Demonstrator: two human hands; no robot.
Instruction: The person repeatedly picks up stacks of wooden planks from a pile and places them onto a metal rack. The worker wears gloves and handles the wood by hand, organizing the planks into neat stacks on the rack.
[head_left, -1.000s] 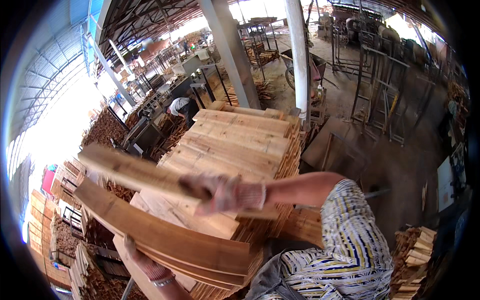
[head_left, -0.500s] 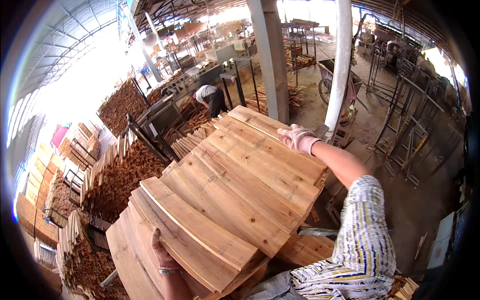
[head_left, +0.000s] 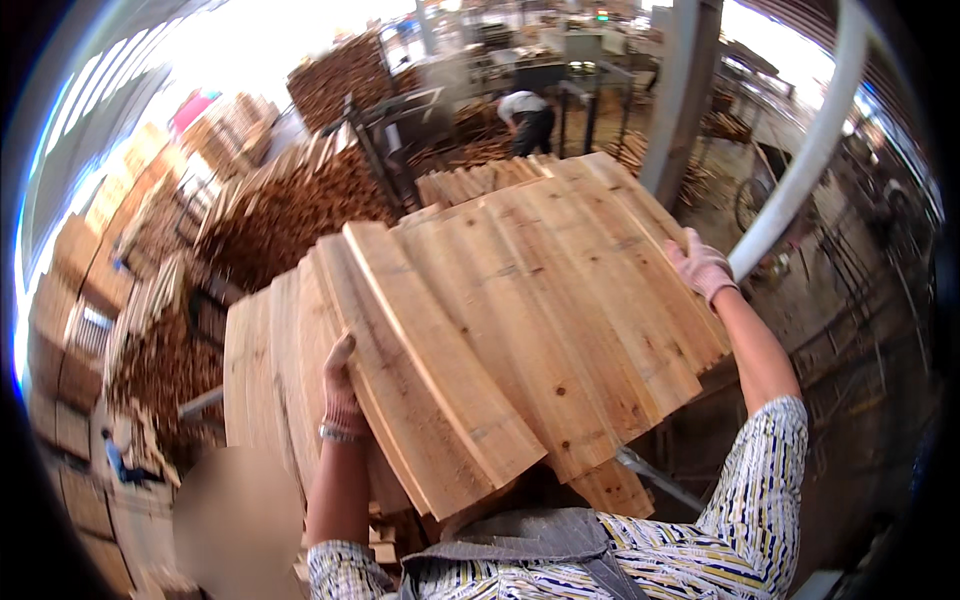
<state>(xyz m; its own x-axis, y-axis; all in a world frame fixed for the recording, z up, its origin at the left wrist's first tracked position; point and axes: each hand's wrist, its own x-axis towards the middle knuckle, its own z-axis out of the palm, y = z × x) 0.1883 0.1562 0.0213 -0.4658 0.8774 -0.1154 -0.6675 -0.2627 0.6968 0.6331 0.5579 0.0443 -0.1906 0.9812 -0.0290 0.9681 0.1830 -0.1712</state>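
A broad layer of overlapping wooden boards (head_left: pixel 540 310) lies side by side in front of me. My left hand (head_left: pixel 343 385), in a pinkish knit glove with a band at the wrist, is closed on the left edge of a raised wooden board (head_left: pixel 375 370). Against that board lies another raised board (head_left: pixel 440 350). At the right side my right hand (head_left: pixel 703 268), gloved alike, grips the outer edge of the rightmost wooden board (head_left: pixel 640 235). Its fingertips are partly hidden by the board's edge. More boards (head_left: pixel 265 370) lie lower to the left of my left hand.
Stacks of cut wood (head_left: pixel 295 205) stand to the left. Beyond the boards a person (head_left: pixel 527 120) bends over. A grey pillar (head_left: pixel 680 110) and a white pole (head_left: pixel 815 150) rise at the right. Another person in blue (head_left: pixel 128 462) is at the lower left.
The view has swung left, so the surroundings shift right and the boards point more straight ahead. My right hand now holds the outer right edge; my left stays at the raised board.
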